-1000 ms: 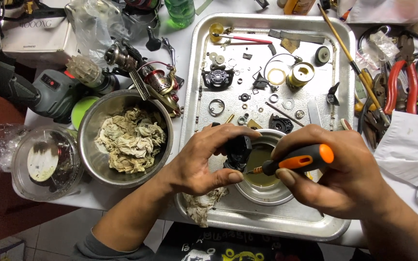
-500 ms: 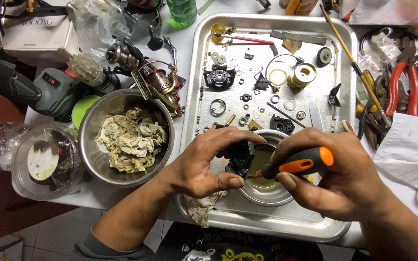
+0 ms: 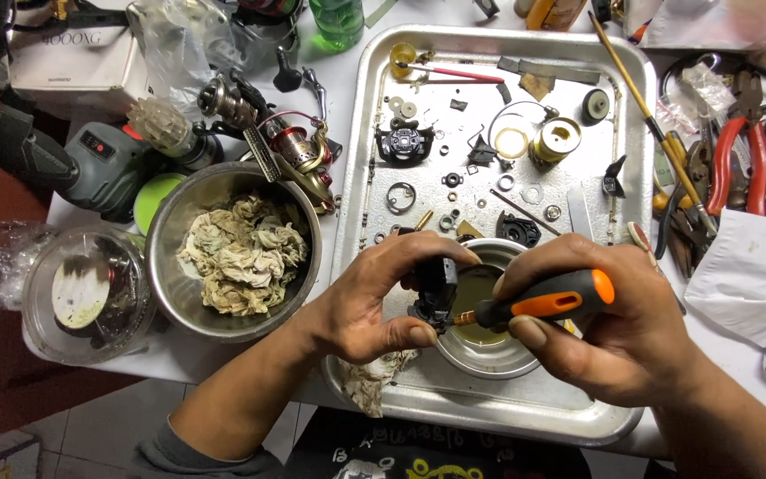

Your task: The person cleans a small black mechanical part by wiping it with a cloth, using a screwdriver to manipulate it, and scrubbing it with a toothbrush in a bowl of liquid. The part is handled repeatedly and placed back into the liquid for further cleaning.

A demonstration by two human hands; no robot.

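Observation:
My left hand (image 3: 379, 297) grips a small black reel part (image 3: 434, 293) over a little steel bowl (image 3: 480, 350) of yellowish liquid. My right hand (image 3: 618, 337) holds a screwdriver with an orange and black handle (image 3: 547, 306), its tip touching the black part. Both hands hover above the near end of a metal tray (image 3: 361, 177). Spread over the tray are several small reel pieces: rings, washers, a black housing (image 3: 404, 142) and a gold spool (image 3: 556, 140). A dirty rag (image 3: 374, 377) lies under my left palm.
A steel bowl (image 3: 170, 239) of soiled rags sits left of the tray. Beside it are a clear lidded container (image 3: 82, 293), a spinning reel (image 3: 290, 146) and a grey power tool (image 3: 99, 164). Red-handled pliers (image 3: 738, 151), a thin brush (image 3: 649, 120) and white paper (image 3: 755, 275) lie right.
My hands and the black part stay in nearly the same place; the screwdriver has shifted only slightly against the part.

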